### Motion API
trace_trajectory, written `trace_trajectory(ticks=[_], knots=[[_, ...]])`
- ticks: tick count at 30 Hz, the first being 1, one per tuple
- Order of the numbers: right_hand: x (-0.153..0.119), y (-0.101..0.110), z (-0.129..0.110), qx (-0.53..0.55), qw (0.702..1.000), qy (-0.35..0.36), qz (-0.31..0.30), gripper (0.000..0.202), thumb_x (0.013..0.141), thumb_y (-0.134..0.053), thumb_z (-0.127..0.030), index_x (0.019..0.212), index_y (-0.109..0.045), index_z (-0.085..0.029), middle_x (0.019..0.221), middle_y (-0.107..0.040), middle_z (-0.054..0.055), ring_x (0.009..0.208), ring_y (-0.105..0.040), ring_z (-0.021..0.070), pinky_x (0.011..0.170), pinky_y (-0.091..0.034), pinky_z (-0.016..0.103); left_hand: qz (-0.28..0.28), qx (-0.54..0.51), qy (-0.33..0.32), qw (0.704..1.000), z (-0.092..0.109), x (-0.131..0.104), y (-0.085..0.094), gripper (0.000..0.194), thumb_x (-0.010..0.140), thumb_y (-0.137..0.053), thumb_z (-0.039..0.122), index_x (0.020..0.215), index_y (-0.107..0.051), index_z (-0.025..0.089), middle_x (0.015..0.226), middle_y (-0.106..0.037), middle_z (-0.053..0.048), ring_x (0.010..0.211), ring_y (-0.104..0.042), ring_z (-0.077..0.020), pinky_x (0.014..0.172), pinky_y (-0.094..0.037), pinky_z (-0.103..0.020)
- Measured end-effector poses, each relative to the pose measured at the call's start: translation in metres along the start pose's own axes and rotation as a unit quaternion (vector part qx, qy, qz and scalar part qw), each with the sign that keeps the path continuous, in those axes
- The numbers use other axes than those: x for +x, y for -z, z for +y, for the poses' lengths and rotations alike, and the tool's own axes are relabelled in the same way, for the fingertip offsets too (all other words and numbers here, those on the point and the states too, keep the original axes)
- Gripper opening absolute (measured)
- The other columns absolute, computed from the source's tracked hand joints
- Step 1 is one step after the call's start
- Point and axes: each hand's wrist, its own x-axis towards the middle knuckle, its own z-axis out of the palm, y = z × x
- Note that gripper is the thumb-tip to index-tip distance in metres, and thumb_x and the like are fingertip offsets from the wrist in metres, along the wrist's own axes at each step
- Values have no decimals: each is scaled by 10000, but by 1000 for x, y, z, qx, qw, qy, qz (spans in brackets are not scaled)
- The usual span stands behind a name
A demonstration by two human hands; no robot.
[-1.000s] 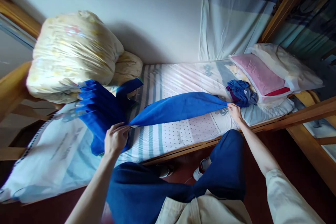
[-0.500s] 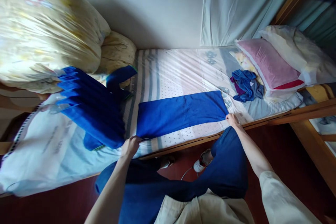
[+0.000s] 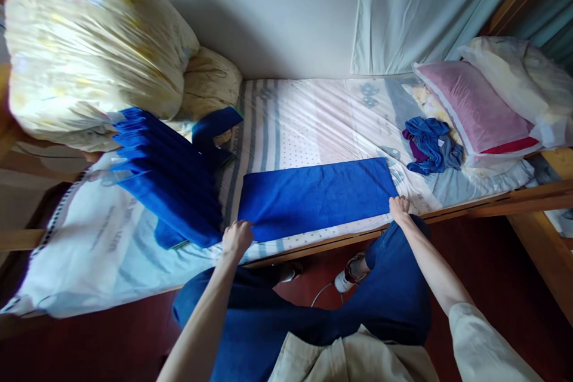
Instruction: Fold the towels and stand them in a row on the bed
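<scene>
A blue towel [image 3: 317,198], folded into a long strip, lies across the bed in front of me. My left hand [image 3: 237,240] is closed at its near left corner, the fingertips partly hidden behind the knuckles. At the near right corner, my right hand [image 3: 399,209] pinches the towel's edge. Left of the strip rises a stack of folded blue towels [image 3: 168,179], leaning over in layers. Behind that stack lies another blue piece with a green edge [image 3: 219,122].
A large yellowish bedding bundle [image 3: 98,48] stands at the left. To the right are crumpled blue and purple clothes [image 3: 430,146] and a pink pillow [image 3: 486,107]. The wooden bed rail [image 3: 313,242] runs along the front, close to my legs. A curtain [image 3: 403,12] hangs behind.
My left hand has moved slightly right and up along the towel's near left corner. My right hand stays at the right corner. The whole view has shifted a little.
</scene>
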Motion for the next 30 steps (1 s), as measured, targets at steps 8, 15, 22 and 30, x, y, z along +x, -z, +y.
trace_trajectory(ticks=[8,15,22,30], knots=[[-18,-24,-132,151,953,255,70,521,963,-385,-72,1443,-566,-162,1433,-585,164,1237,-603,262,1080,-480,382,120,-119,38,985,96,9,-88,548,992,-346,266,1486,-516,100,1621,-397,-192,1537,-305,-319,1237,-276,-533],[-37,-73,-277,347,835,419,84,506,1042,-361,-219,1535,-465,-168,1575,-488,110,1477,-432,190,1229,-385,340,209,-183,31,960,86,3,-124,563,983,-383,291,1515,-499,149,1605,-438,-158,1532,-334,-296,1261,-219,-518],[-10,-103,-246,397,802,439,82,535,1027,-308,-137,1533,-476,-181,1573,-503,86,1465,-458,146,1226,-398,327,218,-189,32,957,84,5,-127,546,982,-386,271,1496,-529,157,1599,-448,-143,1527,-348,-289,1257,-236,-506],[30,-92,-140,344,844,376,165,512,1044,-315,-193,1518,-505,-166,1549,-532,94,1443,-492,174,1223,-415,356,218,-196,30,956,84,5,-123,551,975,-398,269,1500,-530,169,1601,-445,-138,1530,-343,-291,1255,-240,-516]])
